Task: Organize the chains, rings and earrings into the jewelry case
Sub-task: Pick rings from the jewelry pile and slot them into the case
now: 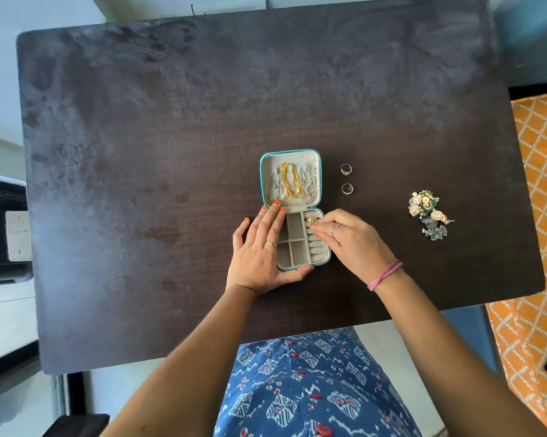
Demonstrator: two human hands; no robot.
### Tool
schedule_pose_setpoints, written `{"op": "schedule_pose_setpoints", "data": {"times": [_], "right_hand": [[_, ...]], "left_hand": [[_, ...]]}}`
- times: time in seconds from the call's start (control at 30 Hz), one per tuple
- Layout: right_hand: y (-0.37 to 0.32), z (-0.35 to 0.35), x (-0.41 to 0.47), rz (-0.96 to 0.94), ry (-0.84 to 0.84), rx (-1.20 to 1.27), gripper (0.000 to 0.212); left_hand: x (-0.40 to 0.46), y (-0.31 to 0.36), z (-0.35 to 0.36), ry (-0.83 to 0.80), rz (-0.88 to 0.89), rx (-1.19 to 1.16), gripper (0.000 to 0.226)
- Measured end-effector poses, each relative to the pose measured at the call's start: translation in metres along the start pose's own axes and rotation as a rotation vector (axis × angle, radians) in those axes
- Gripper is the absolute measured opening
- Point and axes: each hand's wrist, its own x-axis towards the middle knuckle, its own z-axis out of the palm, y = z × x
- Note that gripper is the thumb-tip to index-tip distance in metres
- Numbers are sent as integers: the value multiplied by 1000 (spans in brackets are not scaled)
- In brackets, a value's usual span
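Observation:
A small teal jewelry case lies open on the dark table. Its lid holds a gold chain between silver chains. A gold ring sits in the top slot of the ring rolls. My left hand lies flat along the case's left side, thumb against its near edge. My right hand hovers at the ring rolls with fingertips curled and pinched together beside the seated ring; whether they hold anything is hidden. Two more rings lie right of the lid. A pile of earrings lies farther right.
The dark wooden table stretches wide to the left and far side. An orange patterned seat stands past the table's right edge. The case's square compartments hold nothing.

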Motion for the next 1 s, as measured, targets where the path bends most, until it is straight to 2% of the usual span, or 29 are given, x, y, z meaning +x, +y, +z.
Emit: {"op": "schedule_pose_setpoints", "data": {"times": [0.17, 0.3, 0.5, 0.6, 0.7, 0.83, 0.9, 1.0], "right_hand": [[-3, 4, 0, 87, -36, 7, 18], [-3, 10, -3, 1, 11, -115, 30], [-4, 2, -1, 96, 76, 65, 16], [5, -11, 4, 198, 214, 215, 12], [28, -21, 13, 260, 325, 180, 14], [62, -16, 30, 358, 184, 85, 22], [67, -13, 37, 309, 121, 2, 22], [67, -13, 43, 221, 132, -92, 15]], "left_hand": [[0, 0, 0, -5, -2, 1, 108], [1, 0, 0, -4, -3, -1, 108], [1, 1, 0, -13, -6, 5, 108], [1, 1, 0, -5, -11, -4, 109], [1, 1, 0, -1, -12, -3, 108], [1, 1, 0, 1, -16, -1, 108], [0, 1, 0, -2, -18, 3, 109], [0, 1, 0, 1, -17, 4, 109]]}}
